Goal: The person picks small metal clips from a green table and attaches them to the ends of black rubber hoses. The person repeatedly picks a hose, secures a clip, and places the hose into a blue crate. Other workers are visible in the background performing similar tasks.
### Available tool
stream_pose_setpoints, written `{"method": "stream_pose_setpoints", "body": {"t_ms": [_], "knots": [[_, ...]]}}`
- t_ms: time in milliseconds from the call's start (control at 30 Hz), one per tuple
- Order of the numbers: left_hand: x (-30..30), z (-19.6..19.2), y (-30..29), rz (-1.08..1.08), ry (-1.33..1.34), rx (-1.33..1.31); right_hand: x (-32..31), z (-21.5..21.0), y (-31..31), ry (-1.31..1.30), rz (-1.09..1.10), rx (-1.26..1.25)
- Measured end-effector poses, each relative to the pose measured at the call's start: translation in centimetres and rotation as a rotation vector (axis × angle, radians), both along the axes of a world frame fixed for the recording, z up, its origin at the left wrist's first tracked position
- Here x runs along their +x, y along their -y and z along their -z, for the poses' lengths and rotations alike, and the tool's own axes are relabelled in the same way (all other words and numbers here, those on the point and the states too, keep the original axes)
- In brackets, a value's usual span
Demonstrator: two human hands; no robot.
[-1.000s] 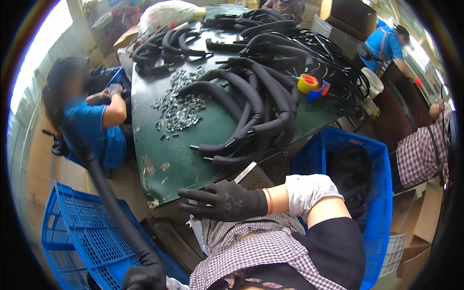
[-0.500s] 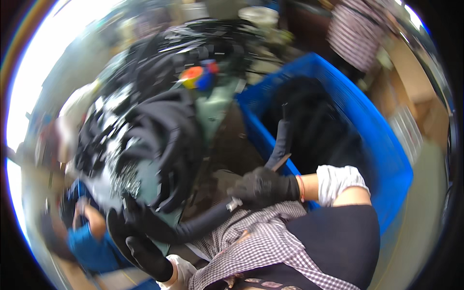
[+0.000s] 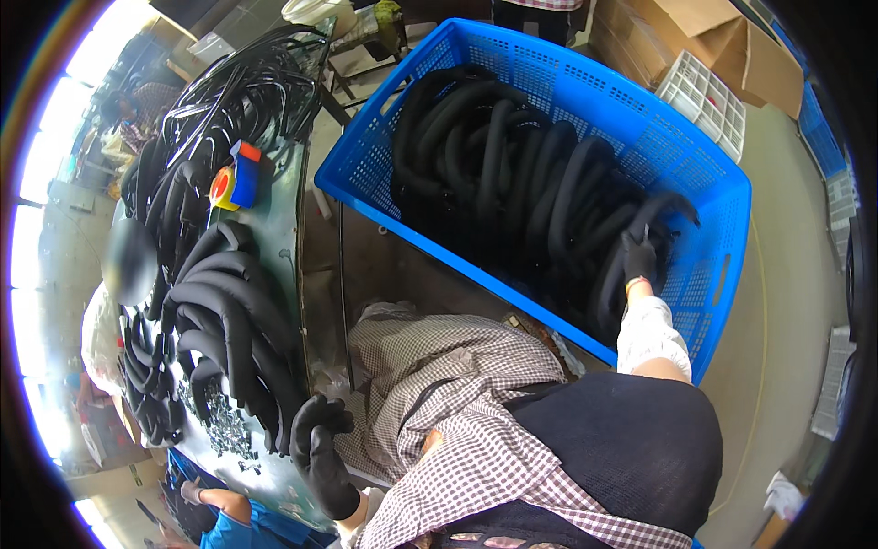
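Note:
Inside the blue plastic crate [image 3: 585,78], my right hand [image 3: 638,256], in a black glove, is closed on a curved black foam tube [image 3: 672,209] near the crate's right end. The grip itself is partly hidden, black on black. Many bent black foam tubes [image 3: 494,156] lie heaped in the same crate. My left hand [image 3: 322,453], also gloved in black, is held over the table's near edge with its fingers loosely bent, apart and holding nothing. Beside it on the green table is a pile of black foam tubes [image 3: 229,306].
Small dark metal pieces [image 3: 224,425] are scattered on the table [image 3: 279,206]. Farther back are a blue, red and yellow tape dispenser [image 3: 236,178] and thin black tubing [image 3: 247,82]. Cardboard boxes [image 3: 713,37] and a white crate [image 3: 704,101] stand at far right. A co-worker in blue [image 3: 247,522] is at lower left.
My right hand has moved from my lap into the crate with the tube, turning my view right. My left hand has let go of the tube's other end.

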State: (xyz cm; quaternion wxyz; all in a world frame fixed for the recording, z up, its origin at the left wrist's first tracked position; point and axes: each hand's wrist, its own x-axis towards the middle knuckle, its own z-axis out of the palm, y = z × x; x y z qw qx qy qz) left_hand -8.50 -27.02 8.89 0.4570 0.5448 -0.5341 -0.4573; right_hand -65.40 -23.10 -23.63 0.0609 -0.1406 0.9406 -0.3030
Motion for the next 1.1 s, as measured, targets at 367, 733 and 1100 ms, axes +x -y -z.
{"method": "stream_pose_setpoints", "body": {"t_ms": [367, 733, 1100], "knots": [[2.3, 0.9, -2.0, 0.033, -0.275, 0.215, -4.1, 1.5, 10.9, -0.181, -0.471, 0.209], [5.6, 3.8, -3.5, -0.192, -0.070, 0.077, 38.0, -29.4, 30.6, 1.082, -1.538, -0.436], [7.3, 8.9, -9.1, -0.515, -0.416, 0.048, 54.9, -28.5, 37.8, 0.335, -1.964, -0.087]]}}
